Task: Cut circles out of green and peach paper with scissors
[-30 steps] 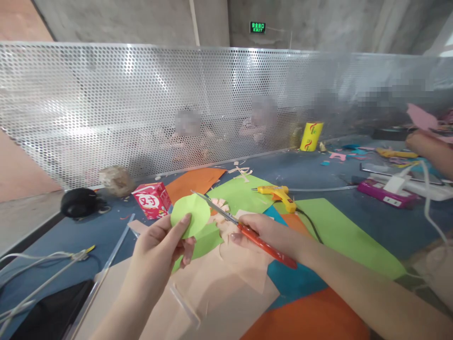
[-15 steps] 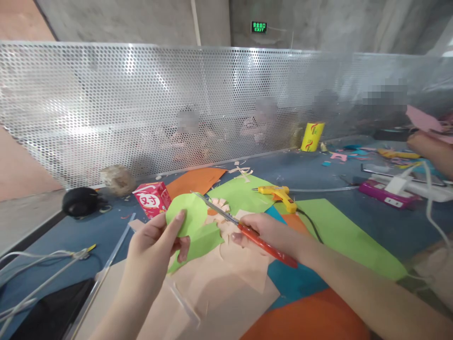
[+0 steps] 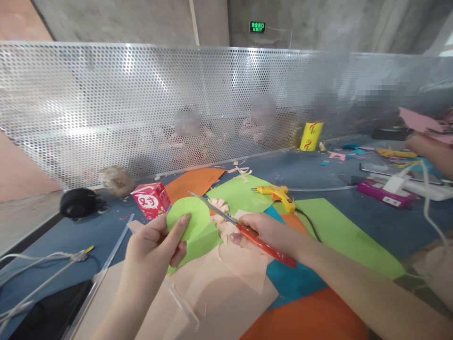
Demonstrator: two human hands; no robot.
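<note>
Between thumb and fingers, my left hand [image 3: 164, 238] pinches a round piece of light green paper [image 3: 194, 215]. My right hand [image 3: 262, 231] is wrapped round the red handles of a pair of scissors [image 3: 253, 233]. The blades point up and left, lying close to the green paper's right edge; I cannot tell whether they touch it. Below my hands are a large peach paper sheet [image 3: 212, 293] and a darker-lit green piece [image 3: 201, 248]. Peach paper cuttings [image 3: 222, 226] lie behind the scissors.
A yellow glue gun [image 3: 278, 193] lies beyond my right hand, and a red box [image 3: 150, 200] stands beyond my left. A purple power strip [image 3: 384, 193] with white cables is at right. A perforated metal screen [image 3: 141, 104] borders the back. Another person's hand [image 3: 426, 146] holds pink paper.
The green paper has turned slightly in my left hand, and its thumb sits a little further right. The scissors stay in my right hand, almost unmoved. The whole view has shifted slightly.
</note>
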